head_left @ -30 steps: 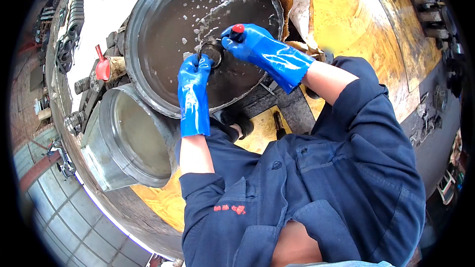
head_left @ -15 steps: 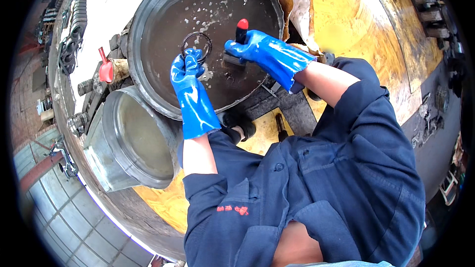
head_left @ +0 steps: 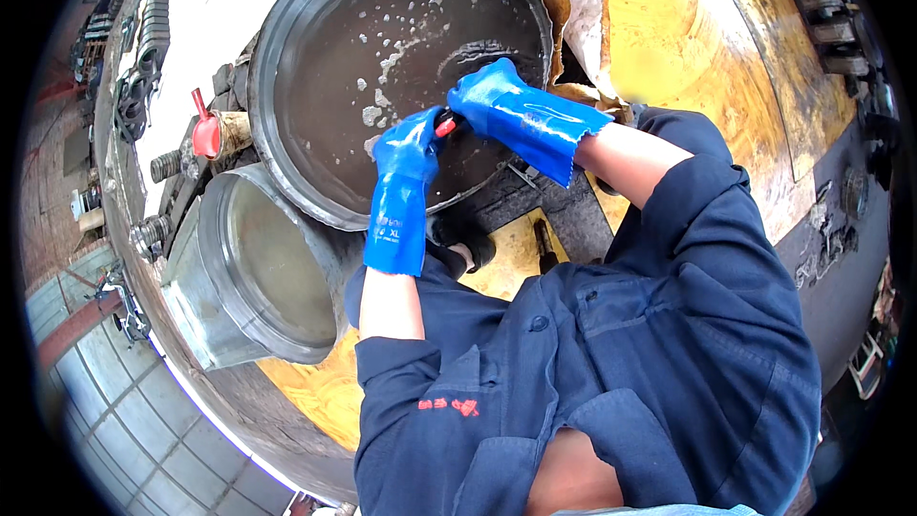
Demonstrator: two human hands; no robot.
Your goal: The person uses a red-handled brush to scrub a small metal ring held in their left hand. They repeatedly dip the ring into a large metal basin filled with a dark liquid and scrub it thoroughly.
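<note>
I see a red-tipped black handle (head_left: 446, 126) over murky brown water (head_left: 315, 86) in a round grey basin (head_left: 265, 124). The blue-gloved right hand (head_left: 489, 100) closes round it; the blue-gloved left hand (head_left: 408, 145) curls beside it, pinching what I cannot tell. A grey metal bucket (head_left: 212, 263) sits nearby.

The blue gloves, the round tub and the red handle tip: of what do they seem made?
Blue gloves: rubber or plastic coating, glossy, with bright highlights.
Round tub: probably metal, grey, its wall softly shining, though rubber is possible.
Red handle tip: perhaps plastic or paint, evenly coloured; too small to be sure.
</note>
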